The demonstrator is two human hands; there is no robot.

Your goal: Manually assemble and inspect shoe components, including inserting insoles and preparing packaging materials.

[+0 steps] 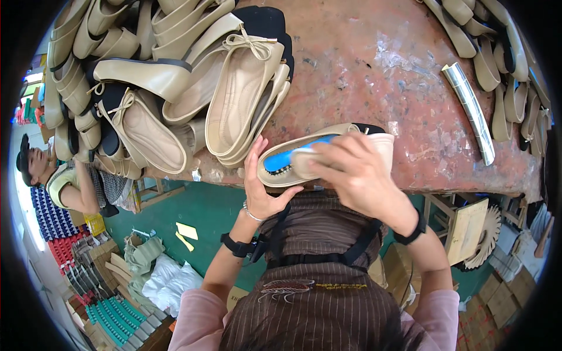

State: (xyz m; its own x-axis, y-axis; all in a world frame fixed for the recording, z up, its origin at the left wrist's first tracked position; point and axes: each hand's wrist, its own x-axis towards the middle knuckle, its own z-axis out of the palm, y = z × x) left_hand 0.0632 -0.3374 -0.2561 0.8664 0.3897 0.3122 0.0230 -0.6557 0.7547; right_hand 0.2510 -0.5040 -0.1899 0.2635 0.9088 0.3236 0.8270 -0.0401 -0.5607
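A beige flat shoe (270, 179) lies at the table's near edge, its heel toward the left and its toe toward the right. My left hand (261, 190) wraps round the heel end, fingers along the far side and thumb on the near rim. Inside the shoe shows a bright blue strip (282, 161), with a dark, stitched-looking edge beside it. Over the opening my right hand (357, 175) grips a beige insole (301, 164) that is slightly blurred. Its fingers hide the shoe's middle and part of the toe.
Beige bow-trimmed shoes (240, 96) are piled at the left, close to my left hand. A roll of silvery label tape (470, 114) and more shoes (486, 61) lie at the right. A co-worker (70, 181) is at the far left. The worn reddish table (351, 76) ends just before my body.
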